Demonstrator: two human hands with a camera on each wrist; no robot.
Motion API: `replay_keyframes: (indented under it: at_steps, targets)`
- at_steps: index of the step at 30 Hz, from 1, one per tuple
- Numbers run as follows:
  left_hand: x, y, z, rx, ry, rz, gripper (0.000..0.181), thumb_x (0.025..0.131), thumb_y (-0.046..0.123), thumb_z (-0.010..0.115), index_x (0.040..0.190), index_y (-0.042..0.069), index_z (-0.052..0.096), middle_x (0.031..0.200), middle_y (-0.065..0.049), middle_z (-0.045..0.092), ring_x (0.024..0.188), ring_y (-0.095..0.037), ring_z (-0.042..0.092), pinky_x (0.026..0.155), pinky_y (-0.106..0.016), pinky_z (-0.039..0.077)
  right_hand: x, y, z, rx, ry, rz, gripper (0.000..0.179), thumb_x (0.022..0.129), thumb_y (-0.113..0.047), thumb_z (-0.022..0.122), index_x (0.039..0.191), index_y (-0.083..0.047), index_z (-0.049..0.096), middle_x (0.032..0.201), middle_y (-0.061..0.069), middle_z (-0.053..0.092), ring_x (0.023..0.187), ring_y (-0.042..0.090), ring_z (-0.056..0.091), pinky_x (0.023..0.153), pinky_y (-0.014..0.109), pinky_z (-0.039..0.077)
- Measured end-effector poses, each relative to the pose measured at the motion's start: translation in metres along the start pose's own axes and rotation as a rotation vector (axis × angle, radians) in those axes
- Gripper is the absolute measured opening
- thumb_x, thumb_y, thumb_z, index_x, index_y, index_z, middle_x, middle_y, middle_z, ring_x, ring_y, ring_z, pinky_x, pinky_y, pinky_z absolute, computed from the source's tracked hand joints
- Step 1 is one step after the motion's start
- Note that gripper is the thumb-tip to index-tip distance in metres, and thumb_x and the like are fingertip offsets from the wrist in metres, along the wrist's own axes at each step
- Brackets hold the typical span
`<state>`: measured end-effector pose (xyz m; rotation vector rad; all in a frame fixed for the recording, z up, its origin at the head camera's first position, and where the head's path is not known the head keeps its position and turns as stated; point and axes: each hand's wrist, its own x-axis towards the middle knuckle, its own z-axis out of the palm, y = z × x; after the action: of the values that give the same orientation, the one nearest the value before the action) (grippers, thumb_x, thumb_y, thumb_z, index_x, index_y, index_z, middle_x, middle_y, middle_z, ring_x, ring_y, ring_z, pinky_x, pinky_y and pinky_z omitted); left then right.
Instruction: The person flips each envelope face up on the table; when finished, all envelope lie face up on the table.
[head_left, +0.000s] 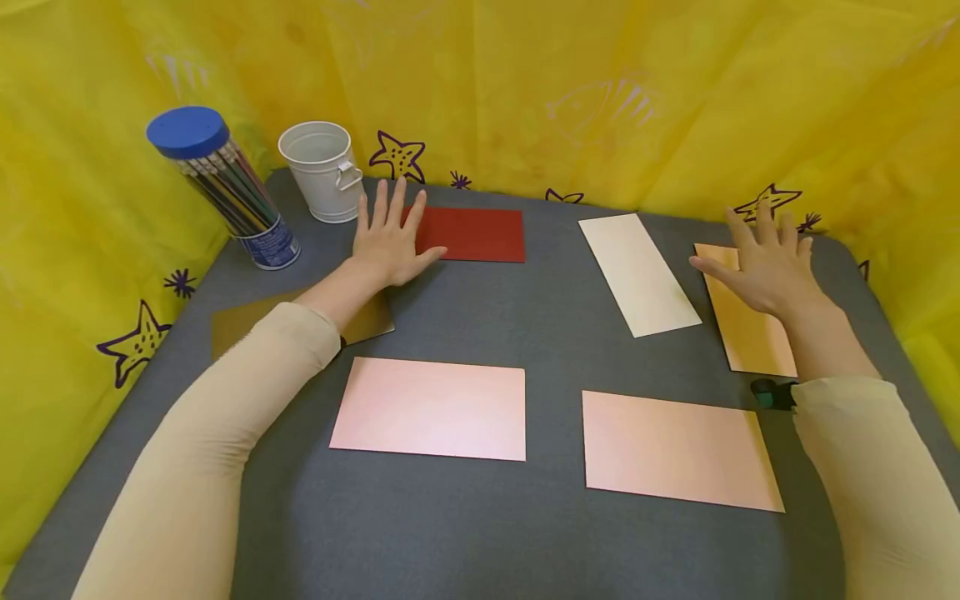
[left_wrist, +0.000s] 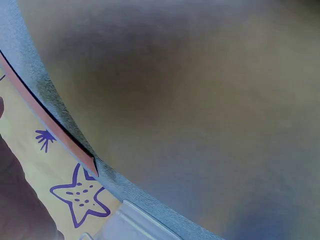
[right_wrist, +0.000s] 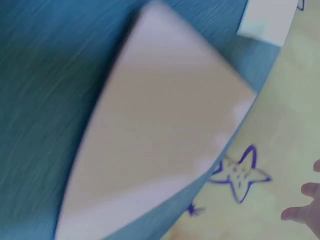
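Note:
My left hand (head_left: 390, 246) is spread, fingers straight, over the left end of a red card (head_left: 480, 235); whether it touches cannot be told. Under that forearm lies a gold-brown card (head_left: 367, 321), partly hidden by the sleeve. On the right, my other hand (head_left: 768, 271) spreads its fingers above an orange-yellow card (head_left: 753, 337) and covers part of it. Neither hand holds anything. A cream card (head_left: 637, 275) lies slanted between them. Nearer the front are a left pink card (head_left: 431, 412) and a right pink card (head_left: 675, 450).
At the back left stand a white metal bucket (head_left: 322, 179) and a blue-lidded clear tub of pencils (head_left: 232, 183). A yellow cloth (head_left: 510, 92) with sea-creature drawings hangs behind and beside the grey tabletop (head_left: 480, 533).

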<state>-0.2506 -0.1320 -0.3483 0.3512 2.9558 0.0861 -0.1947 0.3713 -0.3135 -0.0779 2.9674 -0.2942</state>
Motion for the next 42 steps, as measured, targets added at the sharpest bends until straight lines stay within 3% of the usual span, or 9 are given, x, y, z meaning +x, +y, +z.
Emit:
replay_keyframes:
  at_steps: [4, 11, 14, 18, 24, 29, 33, 38, 42]
  targets:
    - [0.005, 0.001, -0.002, -0.059, 0.018, -0.006, 0.092, 0.096, 0.068, 0.034, 0.157, 0.022, -0.017, 0.163, -0.010, -0.029, 0.152, -0.035, -0.027, 0.123, -0.060, -0.016, 0.014, -0.022, 0.001, 0.014, 0.034, -0.034, 0.095, 0.094, -0.072, 0.035, 0.160, -0.013, -0.001, 0.161, 0.025, -0.023, 0.147, 0.055, -0.020, 0.110, 0.080, -0.010]
    - [0.018, 0.001, -0.015, -0.371, 0.073, -0.091, 0.093, 0.096, 0.059, 0.046, 0.159, 0.007, 0.001, 0.166, -0.021, 0.004, 0.154, -0.040, 0.005, 0.128, -0.056, 0.007, 0.041, -0.083, 0.006, 0.105, 0.156, -0.111, 0.073, 0.098, -0.045, 0.057, 0.152, -0.003, 0.034, 0.154, 0.031, 0.032, 0.141, 0.055, 0.028, 0.114, 0.070, 0.025]
    - [0.021, -0.003, -0.020, -0.464, 0.069, -0.152, 0.085, 0.096, 0.049, 0.050, 0.155, -0.002, 0.016, 0.160, -0.026, 0.021, 0.149, -0.042, 0.020, 0.126, -0.052, 0.020, 0.053, -0.109, 0.012, 0.210, 0.157, -0.134, 0.060, 0.095, -0.032, 0.064, 0.143, 0.000, 0.046, 0.144, 0.030, 0.045, 0.131, 0.050, 0.043, 0.109, 0.062, 0.037]
    - [0.022, -0.014, -0.021, -0.493, 0.043, -0.214, 0.075, 0.094, 0.039, 0.053, 0.146, -0.010, 0.030, 0.151, -0.032, 0.034, 0.144, -0.044, 0.028, 0.123, -0.050, 0.026, 0.069, -0.141, 0.025, 0.355, 0.102, -0.145, 0.050, 0.093, -0.026, 0.067, 0.132, 0.003, 0.055, 0.132, 0.029, 0.057, 0.116, 0.044, 0.057, 0.097, 0.054, 0.048]
    - [0.019, -0.031, -0.019, -0.538, 0.075, -0.229, 0.051, 0.090, 0.029, 0.057, 0.114, -0.016, 0.055, 0.116, -0.029, 0.058, 0.112, -0.042, 0.054, 0.103, -0.048, 0.046, 0.087, -0.180, 0.040, 0.558, -0.052, -0.064, 0.049, 0.092, -0.024, 0.069, 0.132, 0.001, 0.058, 0.129, 0.021, 0.062, 0.106, 0.033, 0.064, 0.083, 0.033, 0.059]
    - [0.014, -0.035, -0.020, -0.644, 0.070, -0.259, 0.037, 0.088, 0.024, 0.061, 0.100, -0.011, 0.060, 0.094, -0.014, 0.051, 0.092, -0.029, 0.047, 0.078, -0.035, 0.045, 0.097, -0.201, 0.047, 0.725, -0.169, 0.058, 0.048, 0.092, -0.022, 0.069, 0.134, 0.001, 0.057, 0.116, 0.012, 0.062, 0.088, 0.019, 0.064, 0.070, 0.018, 0.057]
    - [0.014, -0.036, -0.020, -0.678, 0.060, -0.278, 0.043, 0.088, 0.022, 0.064, 0.111, -0.015, 0.061, 0.095, -0.013, 0.053, 0.094, -0.028, 0.048, 0.075, -0.029, 0.042, 0.101, -0.210, 0.051, 0.805, -0.208, 0.110, 0.048, 0.093, -0.019, 0.068, 0.135, 0.002, 0.055, 0.108, 0.006, 0.058, 0.083, 0.013, 0.059, 0.071, 0.017, 0.057]
    - [0.015, -0.036, -0.017, -0.691, 0.074, -0.285, 0.039, 0.086, 0.017, 0.066, 0.108, -0.015, 0.063, 0.088, -0.011, 0.053, 0.091, -0.028, 0.048, 0.068, -0.023, 0.038, 0.104, -0.213, 0.056, 0.862, -0.207, 0.159, 0.045, 0.093, -0.015, 0.067, 0.132, 0.005, 0.055, 0.109, 0.006, 0.056, 0.085, 0.014, 0.060, 0.083, 0.025, 0.060]
    - [0.016, -0.037, -0.016, -0.721, 0.060, -0.299, 0.035, 0.085, 0.015, 0.068, 0.105, -0.013, 0.063, 0.075, -0.003, 0.051, 0.070, -0.016, 0.051, 0.060, -0.018, 0.039, 0.107, -0.212, 0.058, 0.928, -0.212, 0.200, 0.043, 0.093, -0.011, 0.066, 0.131, 0.006, 0.056, 0.111, 0.007, 0.059, 0.084, 0.015, 0.062, 0.089, 0.029, 0.059]
